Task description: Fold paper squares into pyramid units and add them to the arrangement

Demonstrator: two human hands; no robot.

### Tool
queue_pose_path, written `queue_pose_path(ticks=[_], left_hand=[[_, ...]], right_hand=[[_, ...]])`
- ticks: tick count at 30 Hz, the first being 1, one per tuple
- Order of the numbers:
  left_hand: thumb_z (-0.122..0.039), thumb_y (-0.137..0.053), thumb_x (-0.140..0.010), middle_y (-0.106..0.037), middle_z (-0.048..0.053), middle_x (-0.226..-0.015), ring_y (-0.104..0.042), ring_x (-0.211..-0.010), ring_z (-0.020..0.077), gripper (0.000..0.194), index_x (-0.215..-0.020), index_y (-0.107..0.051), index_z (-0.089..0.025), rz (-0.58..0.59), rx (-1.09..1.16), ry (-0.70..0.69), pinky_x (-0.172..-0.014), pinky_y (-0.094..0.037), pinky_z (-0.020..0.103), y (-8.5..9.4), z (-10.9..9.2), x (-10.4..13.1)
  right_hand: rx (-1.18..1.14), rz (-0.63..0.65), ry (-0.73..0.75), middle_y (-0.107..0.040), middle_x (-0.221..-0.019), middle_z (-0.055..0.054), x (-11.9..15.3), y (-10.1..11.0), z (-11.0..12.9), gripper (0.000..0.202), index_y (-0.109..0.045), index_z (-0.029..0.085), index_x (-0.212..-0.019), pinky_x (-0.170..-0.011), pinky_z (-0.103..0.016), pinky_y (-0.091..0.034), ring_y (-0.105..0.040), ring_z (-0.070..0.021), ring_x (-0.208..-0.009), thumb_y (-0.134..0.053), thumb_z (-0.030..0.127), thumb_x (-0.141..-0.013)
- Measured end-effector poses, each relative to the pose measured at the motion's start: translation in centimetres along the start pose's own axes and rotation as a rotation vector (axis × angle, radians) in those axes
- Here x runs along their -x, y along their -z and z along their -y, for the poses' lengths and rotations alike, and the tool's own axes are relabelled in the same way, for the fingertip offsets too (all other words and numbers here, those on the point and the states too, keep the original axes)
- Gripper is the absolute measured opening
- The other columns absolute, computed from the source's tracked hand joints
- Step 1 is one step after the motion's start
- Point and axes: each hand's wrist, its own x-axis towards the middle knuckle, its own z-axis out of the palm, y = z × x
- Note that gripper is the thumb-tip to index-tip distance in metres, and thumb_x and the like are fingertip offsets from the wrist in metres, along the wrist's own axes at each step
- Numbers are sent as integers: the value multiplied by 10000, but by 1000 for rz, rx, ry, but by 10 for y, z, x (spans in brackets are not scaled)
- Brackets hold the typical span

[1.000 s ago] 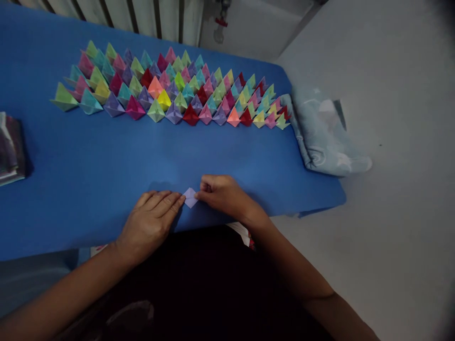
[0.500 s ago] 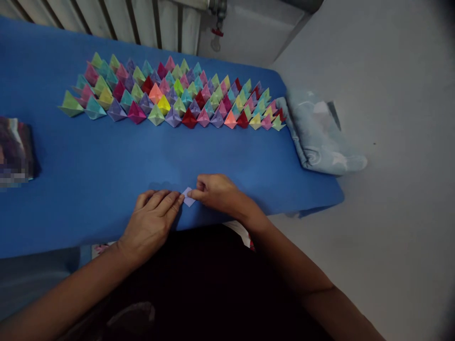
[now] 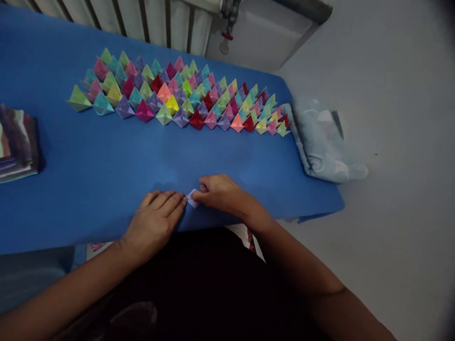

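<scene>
A small folded piece of pale lilac paper [image 3: 192, 201] lies near the front edge of the blue-covered table [image 3: 106, 161], between my two hands. My left hand [image 3: 158, 218] rests to its left, fingers close together, with the tips holding the paper's left corner. From the right, my right hand [image 3: 220, 192] presses its thumb on the paper while the other fingers curl in. Part of the paper is hidden under that thumb. Beyond both hands stand several rows of folded paper boats [image 3: 181, 117] in many colours.
At the left edge lies a stack of dark, multicoloured folded material [image 3: 21, 142]. A folded grey-blue cloth [image 3: 318, 147] sits at the table's right end, beside the wall [image 3: 398, 142]. Behind the table are a white radiator [image 3: 154, 21] and a red valve handle [image 3: 227, 36].
The view has shifted slightly, so the boats and stack appear a little further right. Both hands stay on the lilac paper, and the right thumb lies further over it.
</scene>
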Motion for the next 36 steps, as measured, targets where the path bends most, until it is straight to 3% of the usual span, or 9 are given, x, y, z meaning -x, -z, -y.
queue_pose_path(ticks=[13,17,24,28,31,34,36], left_hand=[[-25,-380,-939,-745,123,-1094,-667,-968,262,363,-1111,-689,-111,-69,-4,13,-822,-497,416,-6,0,-3],[-45,-372,-948,-744,135,-1054,-664,-950,264,358,-1055,-707,-112,-57,-32,0,-817,-498,417,-5,-2,-5],[-26,-379,-920,-721,172,-1101,-648,-1003,300,379,-1129,-686,-102,-26,1,19,-832,-467,442,-2,-4,-6],[-110,-442,-945,-723,151,-1034,-645,-898,287,270,-1023,-701,-109,56,-16,23,-738,-453,412,6,-4,-18],[-252,-475,-977,-715,99,-917,-621,-773,243,273,-842,-695,-164,118,27,85,-679,-436,380,6,3,-33],[-238,-490,-946,-669,67,-798,-595,-707,199,286,-718,-652,-179,241,115,112,-652,-432,334,1,15,-53],[-203,-505,-898,-650,38,-771,-596,-680,168,199,-767,-653,-184,324,224,132,-620,-430,289,-1,24,-67]], right_hand=[[118,32,-17,-628,-697,-34,0,6,14,298,-671,171,-763,-584,-281,-259,-510,-146,-659,-623,446,-871],[124,62,41,-642,-714,-58,-4,5,16,315,-670,160,-770,-590,-293,-264,-533,-162,-683,-581,431,-904],[-73,11,-15,-569,-637,12,2,5,-2,238,-595,193,-715,-576,-262,-284,-473,-121,-613,-625,391,-843],[-207,-106,-124,-546,-629,45,17,1,-18,128,-555,192,-721,-575,-238,-286,-455,-95,-594,-620,245,-818],[-316,-166,-135,-520,-614,57,23,-6,-26,162,-541,193,-707,-570,-230,-291,-447,-91,-583,-620,271,-825],[-409,-226,-102,-497,-605,67,24,-12,-32,190,-534,194,-696,-573,-224,-300,-427,-86,-574,-607,308,-830],[-452,-260,-84,-488,-600,71,24,-15,-35,174,-536,195,-702,-576,-221,-305,-420,-85,-573,-595,300,-827]])
